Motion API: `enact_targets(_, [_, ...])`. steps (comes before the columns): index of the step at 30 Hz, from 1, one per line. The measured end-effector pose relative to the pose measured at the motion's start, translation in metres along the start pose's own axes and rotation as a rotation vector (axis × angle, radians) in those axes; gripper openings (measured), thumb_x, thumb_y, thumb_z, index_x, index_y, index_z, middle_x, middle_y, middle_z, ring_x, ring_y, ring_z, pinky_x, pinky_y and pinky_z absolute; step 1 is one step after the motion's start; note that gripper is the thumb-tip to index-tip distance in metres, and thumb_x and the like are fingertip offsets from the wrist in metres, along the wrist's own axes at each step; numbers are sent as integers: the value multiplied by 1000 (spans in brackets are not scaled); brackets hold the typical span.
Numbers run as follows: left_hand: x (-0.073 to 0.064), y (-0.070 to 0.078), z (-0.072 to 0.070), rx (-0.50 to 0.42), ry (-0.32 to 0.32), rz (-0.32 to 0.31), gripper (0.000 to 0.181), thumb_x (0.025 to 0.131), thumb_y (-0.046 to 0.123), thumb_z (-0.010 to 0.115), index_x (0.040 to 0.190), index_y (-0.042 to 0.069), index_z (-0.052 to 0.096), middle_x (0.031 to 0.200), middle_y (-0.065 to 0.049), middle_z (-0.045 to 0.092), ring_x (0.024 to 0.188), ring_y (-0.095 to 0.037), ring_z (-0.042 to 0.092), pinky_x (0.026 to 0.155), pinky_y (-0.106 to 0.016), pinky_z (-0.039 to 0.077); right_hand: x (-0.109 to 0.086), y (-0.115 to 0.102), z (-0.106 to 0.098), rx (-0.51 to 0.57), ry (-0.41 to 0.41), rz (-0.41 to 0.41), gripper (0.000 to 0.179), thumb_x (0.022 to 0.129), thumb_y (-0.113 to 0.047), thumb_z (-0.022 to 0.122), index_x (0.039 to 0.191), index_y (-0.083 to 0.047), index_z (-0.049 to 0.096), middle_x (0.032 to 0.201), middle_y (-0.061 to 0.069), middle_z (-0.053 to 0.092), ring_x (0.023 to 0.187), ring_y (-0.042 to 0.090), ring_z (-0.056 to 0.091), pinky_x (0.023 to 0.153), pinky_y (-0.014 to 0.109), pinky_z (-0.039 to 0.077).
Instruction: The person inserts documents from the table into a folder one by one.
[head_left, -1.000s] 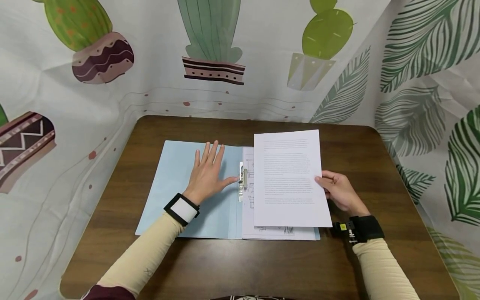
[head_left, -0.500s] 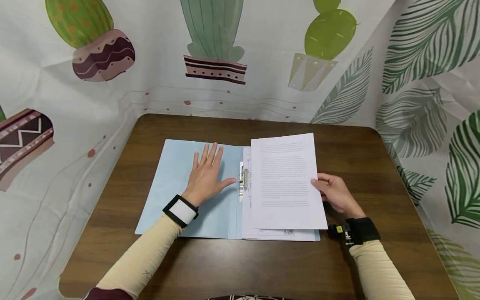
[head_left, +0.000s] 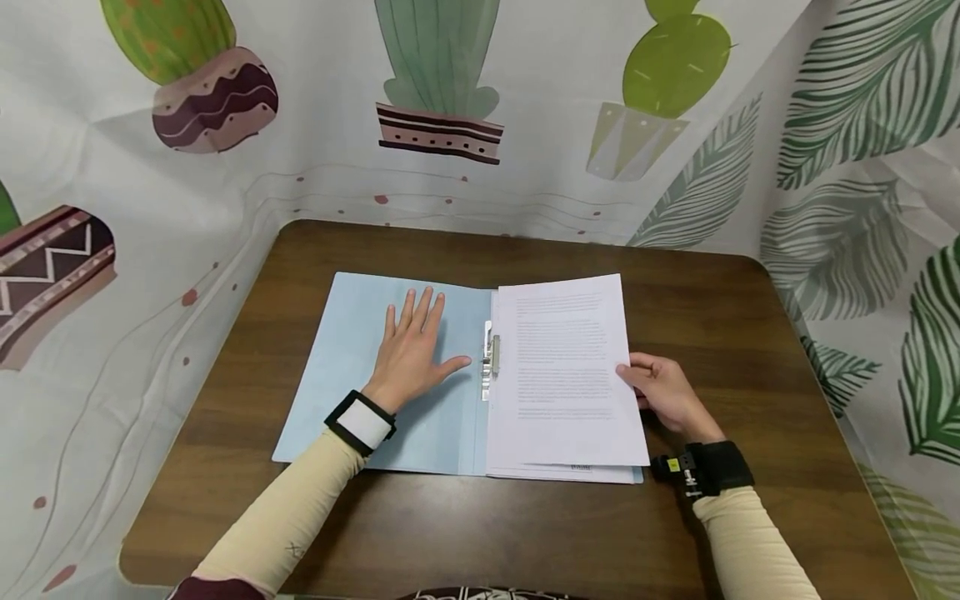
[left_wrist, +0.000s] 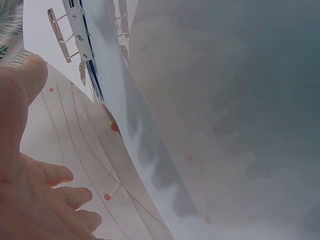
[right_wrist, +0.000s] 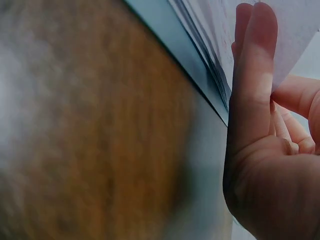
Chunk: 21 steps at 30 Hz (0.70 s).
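Observation:
A light blue folder [head_left: 311, 392] lies spread on the table, with a metal clip [head_left: 491, 357] along its spine. My left hand [head_left: 411, 354] is over the folder's left cover, fingers straight and thumb pointing toward the clip; the left wrist view shows it apart from the cover. My right hand [head_left: 667, 390] pinches the right edge of a printed sheet of paper [head_left: 566, 358] between thumb and fingers. That sheet sits slightly tilted over a stack of papers [head_left: 540, 473] on the folder's right side, its left edge close to the clip. In the right wrist view the stack's edges [right_wrist: 200, 45] show beneath the hand.
The brown wooden table [head_left: 420, 533] has rounded corners. Behind it and at both sides hangs a white cloth [head_left: 322, 108] printed with cacti and leaves. Each wrist wears a black strap [head_left: 720, 467].
My right hand has moved left with the sheet, bringing the sheet's left edge up to the clip and covering more of the stack. The left hand stays in nearly the same place.

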<state>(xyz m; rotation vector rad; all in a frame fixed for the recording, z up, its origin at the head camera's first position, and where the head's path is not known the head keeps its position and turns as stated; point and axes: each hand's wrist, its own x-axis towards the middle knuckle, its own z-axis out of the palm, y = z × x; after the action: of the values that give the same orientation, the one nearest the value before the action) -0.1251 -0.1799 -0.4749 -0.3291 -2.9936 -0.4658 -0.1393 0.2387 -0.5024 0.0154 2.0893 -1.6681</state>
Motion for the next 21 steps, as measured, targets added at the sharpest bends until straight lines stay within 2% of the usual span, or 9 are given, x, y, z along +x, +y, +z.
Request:
enact_targets(10, [-11, -6, 3, -25, -39, -15, 109, 86, 63, 75, 162, 3, 26, 168, -20, 21, 156, -42, 11, 121, -64, 6, -6, 6, 16, -50, 13, 9, 40, 106, -22, 60, 136, 5, 59, 105, 15, 77, 81, 22, 74, 66, 38, 61])
enact_targets(21, [-8, -7, 4, -33, -30, -29, 106, 86, 60, 76, 161, 2, 28, 168, -20, 22, 155, -43, 13, 120, -65, 6, -6, -4, 18, -98, 37, 11, 37, 106, -19, 60, 134, 4, 60, 107, 17, 76, 82, 23, 74, 66, 38, 61])
